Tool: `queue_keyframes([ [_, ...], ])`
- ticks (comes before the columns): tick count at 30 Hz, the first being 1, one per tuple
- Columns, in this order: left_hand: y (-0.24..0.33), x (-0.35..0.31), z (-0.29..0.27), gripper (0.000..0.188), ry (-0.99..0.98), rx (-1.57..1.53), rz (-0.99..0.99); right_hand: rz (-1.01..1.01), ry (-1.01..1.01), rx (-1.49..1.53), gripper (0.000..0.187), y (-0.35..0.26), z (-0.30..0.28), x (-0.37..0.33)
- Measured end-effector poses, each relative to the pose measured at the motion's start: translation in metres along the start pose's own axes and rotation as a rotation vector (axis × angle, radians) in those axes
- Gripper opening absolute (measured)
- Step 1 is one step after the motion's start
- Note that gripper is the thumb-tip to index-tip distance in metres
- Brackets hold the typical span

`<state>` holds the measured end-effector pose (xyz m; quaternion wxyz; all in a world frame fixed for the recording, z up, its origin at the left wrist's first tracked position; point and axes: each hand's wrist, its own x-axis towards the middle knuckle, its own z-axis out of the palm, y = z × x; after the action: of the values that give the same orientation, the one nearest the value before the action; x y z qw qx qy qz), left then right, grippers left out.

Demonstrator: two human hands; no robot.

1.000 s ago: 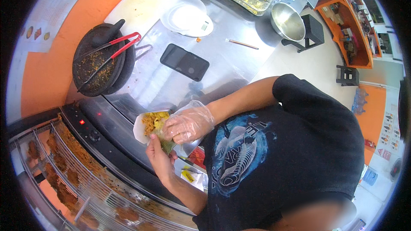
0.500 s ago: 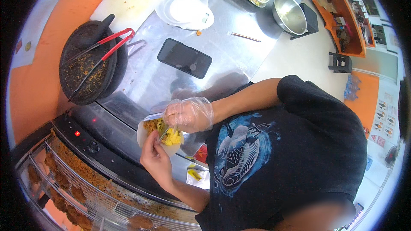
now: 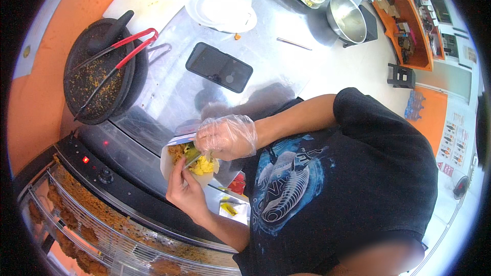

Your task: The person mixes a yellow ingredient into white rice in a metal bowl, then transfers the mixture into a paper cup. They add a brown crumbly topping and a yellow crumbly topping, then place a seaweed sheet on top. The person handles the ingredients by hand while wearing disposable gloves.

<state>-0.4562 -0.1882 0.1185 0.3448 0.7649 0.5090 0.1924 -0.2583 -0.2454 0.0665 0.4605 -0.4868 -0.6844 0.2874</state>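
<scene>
A white paper food box (image 3: 166, 161) stands tilted at the near edge of the steel counter. Inside are yellow rice (image 3: 206, 165), brown crumbly food (image 3: 176, 152) and a green piece (image 3: 191, 151) that looks like a vegetable slice. My right hand (image 3: 225, 137), in a clear plastic glove, is closed over the box's upper side; its fingertips are partly hidden. My bare left hand (image 3: 185, 191) reaches over the lower side. Its thumb and fingers pinch a thin greenish strip (image 3: 194, 160), whose other end meets the gloved fingers. I cannot tell which hand supports the box.
A phone (image 3: 219, 67) lies on the counter. Beyond are a black stone mortar (image 3: 97, 89) with red-handled tongs (image 3: 137, 48), a white bowl (image 3: 220, 0), a thin stick (image 3: 294, 43) and a steel bowl (image 3: 348, 19). A heated case (image 3: 123, 225) of fried pieces stands lower left.
The view has shifted slightly. More of the green piece shows between my hands over the food. Both hands stay at the box, closed as before.
</scene>
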Motion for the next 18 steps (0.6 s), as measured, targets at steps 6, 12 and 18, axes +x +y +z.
queue_keyframes([
  [6,0.0011,0.0023,0.0018,0.028,0.021,0.042,0.081,-0.043,0.022,0.033,0.015,-0.0051,-0.0057,0.0048],
  [12,0.0045,0.002,0.0041,0.028,0.035,0.025,0.077,0.014,0.006,0.029,0.013,-0.0027,-0.0041,0.0065],
  [18,0.0032,0.0045,0.0082,0.027,0.088,0.007,0.096,0.017,0.001,0.06,0.017,-0.0027,-0.0056,0.0107],
])
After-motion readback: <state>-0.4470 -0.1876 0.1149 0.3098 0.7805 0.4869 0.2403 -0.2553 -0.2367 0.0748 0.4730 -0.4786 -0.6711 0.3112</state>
